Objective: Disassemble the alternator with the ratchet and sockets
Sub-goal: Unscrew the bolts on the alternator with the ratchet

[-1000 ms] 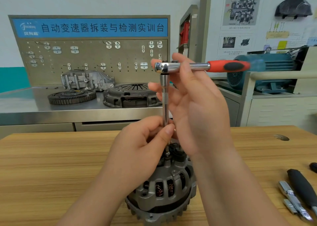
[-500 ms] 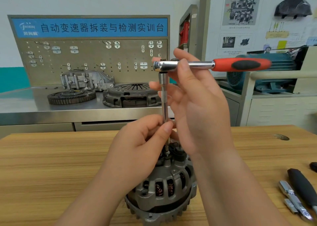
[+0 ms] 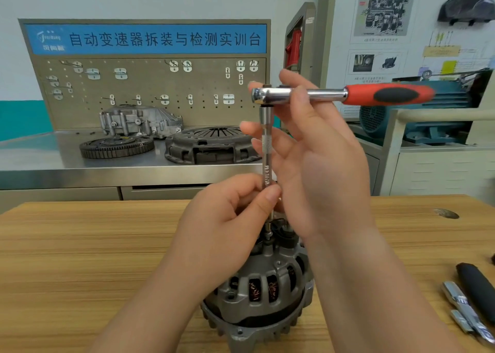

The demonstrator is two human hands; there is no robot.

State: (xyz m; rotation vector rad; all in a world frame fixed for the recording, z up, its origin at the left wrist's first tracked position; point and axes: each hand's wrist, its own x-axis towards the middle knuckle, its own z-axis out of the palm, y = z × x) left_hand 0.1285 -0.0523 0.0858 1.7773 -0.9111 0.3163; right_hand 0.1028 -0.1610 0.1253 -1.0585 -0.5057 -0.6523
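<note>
A grey alternator (image 3: pixel 257 296) stands on the wooden table (image 3: pixel 80 259) at the bottom centre, copper windings showing through its slots. A chrome extension bar (image 3: pixel 266 151) rises straight up from a fastener on its top. The ratchet (image 3: pixel 345 95), chrome with a red and black handle, sits on the bar's top end and points right. My left hand (image 3: pixel 227 226) pinches the bar's lower end between thumb and fingers. My right hand (image 3: pixel 316 149) holds the ratchet near its head, its fingertips resting against the bar.
More tools lie at the table's right edge: a black-handled one (image 3: pixel 476 291) and chrome pieces (image 3: pixel 466 315). Behind the table a steel bench carries a flywheel (image 3: pixel 116 146), a clutch cover (image 3: pixel 211 145) and a housing (image 3: pixel 139 121). A teal motor (image 3: pixel 428 117) stands at the right.
The ratchet handle has swung to the right and slightly toward me. Both hands keep their hold on the bar and ratchet, and the alternator has not moved.
</note>
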